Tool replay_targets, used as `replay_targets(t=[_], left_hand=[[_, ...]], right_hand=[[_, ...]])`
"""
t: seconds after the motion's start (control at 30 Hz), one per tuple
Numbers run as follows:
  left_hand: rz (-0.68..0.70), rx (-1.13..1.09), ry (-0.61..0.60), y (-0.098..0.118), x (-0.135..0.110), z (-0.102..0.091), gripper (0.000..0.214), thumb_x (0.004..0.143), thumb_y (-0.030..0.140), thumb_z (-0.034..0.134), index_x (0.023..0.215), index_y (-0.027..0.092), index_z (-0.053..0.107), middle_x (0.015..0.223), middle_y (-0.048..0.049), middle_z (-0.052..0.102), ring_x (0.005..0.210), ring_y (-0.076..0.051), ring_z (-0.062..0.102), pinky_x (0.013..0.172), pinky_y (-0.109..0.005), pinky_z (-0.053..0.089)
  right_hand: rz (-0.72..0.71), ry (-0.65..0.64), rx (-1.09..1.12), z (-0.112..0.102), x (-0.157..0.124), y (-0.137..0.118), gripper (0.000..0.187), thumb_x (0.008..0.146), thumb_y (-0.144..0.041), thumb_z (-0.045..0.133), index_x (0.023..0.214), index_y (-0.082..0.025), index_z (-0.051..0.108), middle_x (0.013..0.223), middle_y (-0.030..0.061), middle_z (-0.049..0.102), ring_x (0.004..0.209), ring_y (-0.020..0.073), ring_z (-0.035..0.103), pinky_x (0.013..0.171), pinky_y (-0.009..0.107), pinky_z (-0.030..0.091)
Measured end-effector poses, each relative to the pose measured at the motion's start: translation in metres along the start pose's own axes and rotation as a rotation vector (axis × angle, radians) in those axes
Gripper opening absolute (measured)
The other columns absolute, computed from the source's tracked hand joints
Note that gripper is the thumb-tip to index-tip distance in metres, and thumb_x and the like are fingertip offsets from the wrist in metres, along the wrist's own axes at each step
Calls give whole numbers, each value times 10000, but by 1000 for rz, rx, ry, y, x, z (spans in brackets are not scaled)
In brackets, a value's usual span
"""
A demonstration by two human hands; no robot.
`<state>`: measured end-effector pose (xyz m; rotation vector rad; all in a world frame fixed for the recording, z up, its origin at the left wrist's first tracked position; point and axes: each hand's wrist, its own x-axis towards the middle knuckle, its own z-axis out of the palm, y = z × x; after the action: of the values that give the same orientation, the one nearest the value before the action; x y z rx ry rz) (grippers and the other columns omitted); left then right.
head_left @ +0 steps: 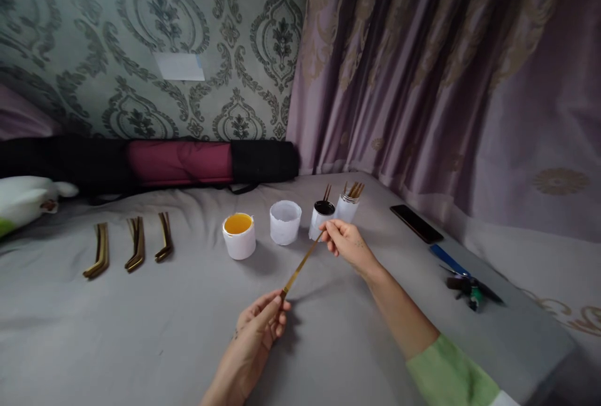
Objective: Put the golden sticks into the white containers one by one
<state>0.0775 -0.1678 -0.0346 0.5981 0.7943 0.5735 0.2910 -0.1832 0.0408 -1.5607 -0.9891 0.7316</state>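
A thin golden-brown strip (300,268) stretches slantwise between my hands above the grey cloth. Its near end is pinched by my left hand (260,328), thumb against fingers. At the far end, my right hand (345,243) closes its thumb and fingers on the same strip. Right behind those fingers stands a white cup (317,221) with a dark inside and a few thin sticks at its back, partly covered by the hand. Another white container (348,206) beside it holds several brown sticks (354,189). Further left are a whitish cup (285,224) and a white cup with orange-yellow contents (239,243).
Three bundles of bent golden-brown strips (135,246) lie at the left. A phone (416,223), a blue object (449,259) and a dark-and-green cluster (474,290) lie at the right. Behind are a long black-and-maroon bag (181,161), a white plush toy (28,199) and curtains (399,81).
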Motion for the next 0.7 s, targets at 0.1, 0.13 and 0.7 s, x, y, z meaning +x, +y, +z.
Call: replay_targets(t=[0.1, 0.13, 0.7], left_hand=[[-9, -22, -2, 3, -1, 2, 279, 695, 162, 646, 956, 81, 589, 768, -82, 619, 560, -68, 529, 502, -167, 435], [-14, -28, -2, 4, -2, 2, 273, 697, 158, 643, 953, 78, 591, 768, -85, 619, 562, -70, 531, 504, -168, 438], [-51, -116, 18, 9, -3, -1, 239, 709, 146, 624, 941, 87, 620, 768, -68, 604, 586, -75, 543, 542, -180, 465]], right_hand=[[2, 10, 4, 0, -1, -1, 319, 774, -449, 441, 797, -154, 560, 629, -18, 528, 421, 45, 430, 358, 168, 310], [2, 13, 6, 1, -1, -2, 320, 772, -451, 441, 794, -154, 559, 625, -19, 527, 420, 45, 430, 358, 169, 309], [-59, 138, 57, -25, 5, -11, 318, 753, -467, 489, 780, -158, 562, 605, -24, 507, 419, 41, 408, 350, 165, 290]])
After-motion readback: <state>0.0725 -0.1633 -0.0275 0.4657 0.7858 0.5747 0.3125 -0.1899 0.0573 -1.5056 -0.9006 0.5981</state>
